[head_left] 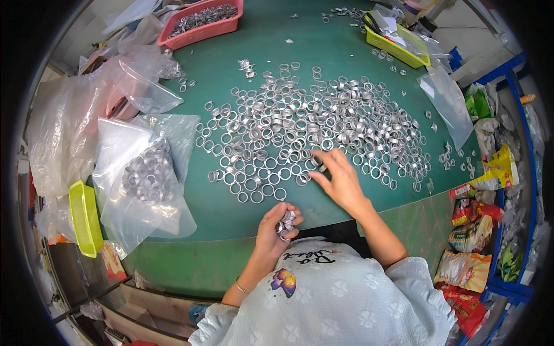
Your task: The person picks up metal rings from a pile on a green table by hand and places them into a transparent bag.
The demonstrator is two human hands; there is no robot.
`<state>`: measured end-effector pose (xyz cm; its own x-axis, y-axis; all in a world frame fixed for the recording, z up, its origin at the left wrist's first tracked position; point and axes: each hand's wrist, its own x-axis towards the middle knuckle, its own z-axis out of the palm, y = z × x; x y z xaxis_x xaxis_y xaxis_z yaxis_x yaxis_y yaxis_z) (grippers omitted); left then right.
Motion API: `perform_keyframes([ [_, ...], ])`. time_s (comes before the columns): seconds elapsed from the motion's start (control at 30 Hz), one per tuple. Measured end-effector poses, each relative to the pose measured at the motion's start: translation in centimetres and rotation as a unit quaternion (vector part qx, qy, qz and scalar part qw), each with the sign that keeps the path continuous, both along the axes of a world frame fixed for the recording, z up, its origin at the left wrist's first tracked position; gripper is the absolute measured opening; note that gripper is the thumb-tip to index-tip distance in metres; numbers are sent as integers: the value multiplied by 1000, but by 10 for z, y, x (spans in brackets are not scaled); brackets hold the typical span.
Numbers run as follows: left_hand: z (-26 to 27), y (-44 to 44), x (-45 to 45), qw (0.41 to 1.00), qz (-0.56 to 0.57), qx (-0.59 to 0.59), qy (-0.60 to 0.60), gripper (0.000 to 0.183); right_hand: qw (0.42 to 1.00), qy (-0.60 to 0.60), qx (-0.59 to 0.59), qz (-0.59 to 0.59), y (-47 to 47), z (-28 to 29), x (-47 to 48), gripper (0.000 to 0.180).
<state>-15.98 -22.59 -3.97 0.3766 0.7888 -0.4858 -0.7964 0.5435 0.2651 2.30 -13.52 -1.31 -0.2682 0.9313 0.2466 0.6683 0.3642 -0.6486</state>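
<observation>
A wide spread of silver-coloured metal rings lies over the green tabletop, some flat, some on edge and some piled on others. My left hand is by the table's front edge, its fingers curled around a handful of the same rings. Over the near side of the spread, my right hand has thumb and index finger apart, with rings between and just beyond the fingertips. Whether a fingertip touches one of them, I cannot tell.
To the left, a clear plastic bag holds more rings, beside a yellow-green basket. A red tray of small metal pieces stands at the back. A yellow-green basket of tools is far right, above a flat plastic bag.
</observation>
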Motion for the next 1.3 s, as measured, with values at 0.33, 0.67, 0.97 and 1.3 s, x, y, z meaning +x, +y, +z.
perform_keyframes([
  [0.33, 1, -3, -4, 999, 19, 8, 38, 21, 974, -161, 160, 5, 37, -22, -5, 39],
  [0.67, 5, 2, -5, 999, -39, -4, 24, 47, 982, -100, 160, -8, 97, 2, -61, 38],
  [0.97, 0, 14, -26, 997, 57, -13, 42, 42, 974, -135, 121, 133, 71, -21, -52, 32],
  [1.3, -2, 28, -37, 993, 106, 4, 48, 42, 958, -175, 49, 222, 45, 13, -1, 17],
])
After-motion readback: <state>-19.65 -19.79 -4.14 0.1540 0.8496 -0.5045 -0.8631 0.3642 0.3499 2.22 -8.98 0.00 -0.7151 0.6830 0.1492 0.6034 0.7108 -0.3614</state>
